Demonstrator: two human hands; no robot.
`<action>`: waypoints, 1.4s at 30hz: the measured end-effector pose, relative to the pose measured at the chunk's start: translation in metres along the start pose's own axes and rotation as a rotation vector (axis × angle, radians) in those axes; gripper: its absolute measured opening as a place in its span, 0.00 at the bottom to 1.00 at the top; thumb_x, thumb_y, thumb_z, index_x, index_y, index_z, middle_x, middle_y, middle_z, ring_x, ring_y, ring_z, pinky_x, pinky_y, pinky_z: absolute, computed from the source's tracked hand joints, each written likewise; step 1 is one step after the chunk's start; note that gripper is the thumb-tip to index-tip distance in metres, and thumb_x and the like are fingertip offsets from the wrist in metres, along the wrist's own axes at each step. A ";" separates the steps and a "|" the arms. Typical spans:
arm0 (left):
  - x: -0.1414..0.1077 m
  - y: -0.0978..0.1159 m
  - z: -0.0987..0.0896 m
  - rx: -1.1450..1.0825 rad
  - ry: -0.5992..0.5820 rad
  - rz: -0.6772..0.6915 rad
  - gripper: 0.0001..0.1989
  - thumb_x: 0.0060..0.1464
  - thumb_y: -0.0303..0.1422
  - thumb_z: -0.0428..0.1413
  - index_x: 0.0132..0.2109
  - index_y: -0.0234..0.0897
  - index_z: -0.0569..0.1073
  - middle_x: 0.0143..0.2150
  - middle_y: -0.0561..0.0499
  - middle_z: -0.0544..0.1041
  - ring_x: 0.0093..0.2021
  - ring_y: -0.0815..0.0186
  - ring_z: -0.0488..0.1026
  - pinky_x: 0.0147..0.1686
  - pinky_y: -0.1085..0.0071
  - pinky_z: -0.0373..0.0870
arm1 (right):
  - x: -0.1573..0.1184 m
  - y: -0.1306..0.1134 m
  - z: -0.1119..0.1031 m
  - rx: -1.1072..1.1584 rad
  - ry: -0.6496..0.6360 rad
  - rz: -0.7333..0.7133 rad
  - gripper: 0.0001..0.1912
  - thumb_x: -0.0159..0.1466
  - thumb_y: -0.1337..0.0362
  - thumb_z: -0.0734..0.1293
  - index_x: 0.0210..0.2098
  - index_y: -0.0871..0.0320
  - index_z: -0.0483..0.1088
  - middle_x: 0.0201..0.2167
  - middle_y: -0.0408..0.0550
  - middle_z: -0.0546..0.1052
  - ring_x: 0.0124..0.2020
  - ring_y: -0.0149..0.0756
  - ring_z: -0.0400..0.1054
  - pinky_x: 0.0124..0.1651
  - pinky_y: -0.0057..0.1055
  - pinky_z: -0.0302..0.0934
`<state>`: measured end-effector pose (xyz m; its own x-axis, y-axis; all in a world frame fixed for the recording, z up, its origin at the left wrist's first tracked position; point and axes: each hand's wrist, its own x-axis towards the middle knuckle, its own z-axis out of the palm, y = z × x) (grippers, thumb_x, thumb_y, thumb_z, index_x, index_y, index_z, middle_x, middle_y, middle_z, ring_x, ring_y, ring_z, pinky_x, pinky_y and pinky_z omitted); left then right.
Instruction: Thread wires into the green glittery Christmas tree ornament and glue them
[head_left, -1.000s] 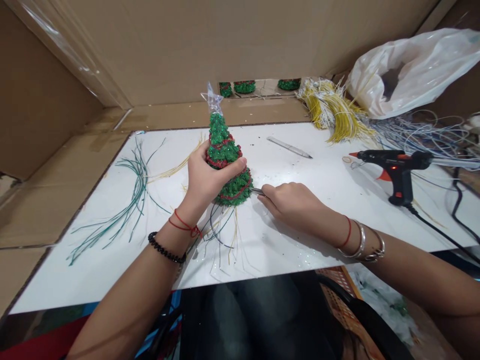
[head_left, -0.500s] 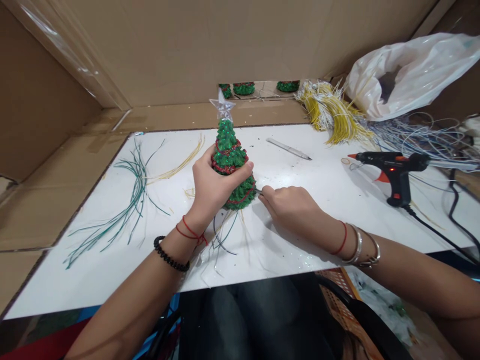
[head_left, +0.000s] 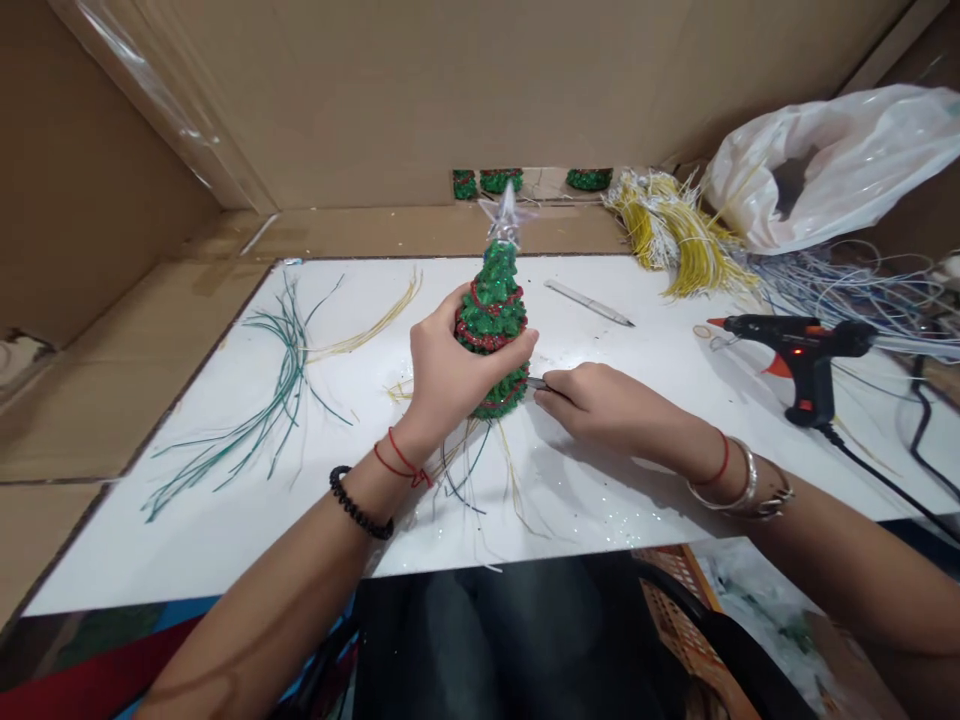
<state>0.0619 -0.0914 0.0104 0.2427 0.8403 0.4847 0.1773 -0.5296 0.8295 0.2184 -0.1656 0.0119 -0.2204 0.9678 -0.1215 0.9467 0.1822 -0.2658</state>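
A small green glittery tree (head_left: 496, 318) with red garland and a clear star (head_left: 508, 216) on top stands nearly upright above the white board. My left hand (head_left: 459, 365) is wrapped round its middle from the left, thumb across the front. In the closed fingers of my right hand (head_left: 592, 400) is a thin metal tool (head_left: 536, 383), whose tip meets the lower right side of the tree; the tip itself is hidden. Thin loose wires (head_left: 512, 470) lie below the tree's base.
Green wires (head_left: 281, 385) lie on the white board (head_left: 202, 560) at the left. A pen-like knife (head_left: 589, 302) is behind the right hand. A glue gun (head_left: 806, 350), yellow wire bundles (head_left: 694, 250) and a plastic bag (head_left: 840, 150) are at the right.
The tree has tilted so that its star has moved right and it stands more upright in my left hand. The whole view has also shifted a little.
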 end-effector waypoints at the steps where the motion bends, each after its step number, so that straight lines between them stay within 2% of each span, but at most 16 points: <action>1: 0.003 -0.004 -0.002 -0.040 -0.028 -0.004 0.20 0.40 0.37 0.66 0.42 0.38 0.74 0.36 0.52 0.79 0.36 0.62 0.75 0.41 0.64 0.73 | 0.000 0.001 0.000 -0.004 0.008 -0.010 0.19 0.68 0.59 0.53 0.27 0.60 0.66 0.20 0.46 0.68 0.21 0.29 0.56 0.28 0.30 0.44; 6: 0.011 -0.016 -0.010 -0.126 -0.145 0.006 0.20 0.40 0.38 0.66 0.41 0.36 0.73 0.37 0.49 0.78 0.36 0.63 0.75 0.39 0.66 0.74 | 0.000 0.004 -0.001 0.010 -0.008 -0.051 0.19 0.68 0.59 0.53 0.26 0.59 0.64 0.19 0.43 0.66 0.21 0.29 0.55 0.27 0.29 0.43; 9: 0.016 -0.024 -0.012 -0.129 -0.168 0.015 0.24 0.41 0.40 0.66 0.45 0.36 0.72 0.40 0.48 0.78 0.39 0.62 0.75 0.43 0.64 0.73 | 0.000 0.010 -0.007 0.062 -0.027 -0.064 0.18 0.67 0.57 0.55 0.24 0.58 0.61 0.18 0.42 0.65 0.20 0.28 0.54 0.27 0.28 0.44; 11: 0.023 -0.034 -0.016 -0.170 -0.202 0.025 0.28 0.41 0.43 0.66 0.49 0.38 0.71 0.46 0.45 0.77 0.44 0.61 0.75 0.47 0.64 0.72 | 0.002 0.017 -0.011 0.097 0.018 -0.038 0.18 0.67 0.56 0.56 0.23 0.57 0.59 0.19 0.42 0.66 0.21 0.29 0.56 0.27 0.27 0.46; 13: 0.033 -0.048 -0.026 -0.194 -0.247 0.098 0.33 0.42 0.53 0.61 0.52 0.41 0.70 0.54 0.43 0.73 0.53 0.59 0.72 0.49 0.65 0.70 | 0.004 0.027 -0.013 0.086 0.126 0.038 0.17 0.67 0.55 0.55 0.25 0.57 0.59 0.20 0.43 0.67 0.22 0.32 0.60 0.28 0.28 0.48; 15: 0.043 -0.062 -0.043 0.054 -0.127 0.067 0.33 0.52 0.60 0.45 0.55 0.42 0.68 0.55 0.42 0.73 0.54 0.61 0.72 0.45 0.67 0.71 | 0.008 0.036 -0.011 0.010 0.246 0.141 0.15 0.68 0.56 0.54 0.29 0.57 0.62 0.22 0.46 0.69 0.24 0.35 0.62 0.28 0.29 0.48; 16: 0.047 -0.068 -0.054 0.304 -0.071 -0.013 0.31 0.58 0.57 0.37 0.56 0.44 0.67 0.54 0.44 0.74 0.52 0.64 0.72 0.45 0.67 0.71 | 0.009 0.041 -0.009 -0.026 0.284 0.181 0.15 0.68 0.57 0.52 0.32 0.58 0.63 0.23 0.47 0.70 0.25 0.37 0.63 0.28 0.30 0.47; 17: 0.049 -0.073 -0.064 0.418 -0.016 -0.068 0.29 0.61 0.52 0.36 0.55 0.41 0.69 0.53 0.42 0.74 0.51 0.63 0.73 0.46 0.64 0.70 | 0.011 0.044 -0.006 -0.044 0.308 0.204 0.15 0.69 0.58 0.51 0.35 0.59 0.64 0.24 0.49 0.70 0.25 0.39 0.64 0.28 0.30 0.48; 18: 0.050 -0.077 -0.074 0.500 0.026 -0.105 0.26 0.62 0.49 0.39 0.52 0.36 0.72 0.51 0.39 0.75 0.49 0.59 0.73 0.47 0.61 0.69 | 0.013 0.047 -0.004 -0.048 0.320 0.210 0.16 0.69 0.59 0.50 0.38 0.60 0.64 0.24 0.50 0.71 0.26 0.40 0.64 0.28 0.31 0.49; 20: 0.048 -0.080 -0.089 0.672 0.059 -0.177 0.20 0.54 0.43 0.52 0.43 0.32 0.77 0.46 0.35 0.76 0.47 0.51 0.73 0.48 0.54 0.66 | 0.016 0.052 0.003 -0.032 0.336 0.193 0.18 0.70 0.61 0.48 0.41 0.61 0.66 0.27 0.52 0.72 0.29 0.40 0.66 0.31 0.31 0.53; 22: 0.043 -0.080 -0.096 0.816 0.040 -0.236 0.13 0.49 0.38 0.57 0.36 0.33 0.79 0.43 0.35 0.77 0.48 0.46 0.72 0.48 0.52 0.64 | 0.021 0.054 0.010 -0.027 0.356 0.174 0.18 0.70 0.63 0.49 0.44 0.62 0.68 0.32 0.54 0.73 0.33 0.41 0.67 0.36 0.32 0.56; 25: 0.038 -0.077 -0.092 0.949 -0.009 -0.290 0.08 0.49 0.31 0.56 0.31 0.33 0.79 0.38 0.39 0.78 0.46 0.49 0.73 0.49 0.52 0.62 | 0.027 0.055 0.022 -0.045 0.384 0.155 0.18 0.69 0.64 0.52 0.48 0.62 0.69 0.35 0.56 0.71 0.38 0.43 0.67 0.42 0.34 0.57; 28: 0.038 -0.075 -0.086 1.021 -0.047 -0.322 0.08 0.54 0.31 0.55 0.33 0.32 0.77 0.38 0.44 0.78 0.46 0.56 0.73 0.53 0.52 0.61 | 0.031 0.054 0.032 -0.065 0.383 0.114 0.17 0.68 0.63 0.55 0.48 0.61 0.72 0.35 0.56 0.70 0.39 0.44 0.65 0.42 0.34 0.58; 33: 0.042 -0.075 -0.089 1.020 0.011 -0.391 0.12 0.58 0.38 0.54 0.36 0.32 0.74 0.40 0.47 0.77 0.46 0.62 0.73 0.51 0.57 0.65 | 0.033 0.056 0.036 -0.078 0.400 0.087 0.17 0.67 0.64 0.56 0.49 0.62 0.72 0.36 0.58 0.69 0.41 0.45 0.63 0.44 0.36 0.57; 38: 0.043 -0.074 -0.095 0.916 0.127 -0.457 0.13 0.59 0.39 0.54 0.38 0.33 0.75 0.38 0.48 0.78 0.42 0.64 0.74 0.45 0.61 0.69 | 0.033 0.056 0.036 -0.094 0.404 0.097 0.18 0.67 0.63 0.56 0.49 0.61 0.73 0.37 0.58 0.70 0.41 0.46 0.62 0.44 0.38 0.57; 42: 0.044 -0.072 -0.097 0.832 0.198 -0.470 0.13 0.58 0.39 0.54 0.39 0.33 0.75 0.38 0.49 0.78 0.42 0.64 0.74 0.46 0.61 0.69 | 0.031 0.053 0.035 -0.103 0.407 0.111 0.18 0.68 0.63 0.55 0.49 0.61 0.73 0.38 0.58 0.69 0.42 0.47 0.62 0.44 0.38 0.56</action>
<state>-0.0330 -0.0049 -0.0014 -0.1755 0.9507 0.2557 0.8506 0.0157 0.5255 0.2535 -0.1319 -0.0394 -0.0246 0.9682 0.2490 0.9825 0.0695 -0.1731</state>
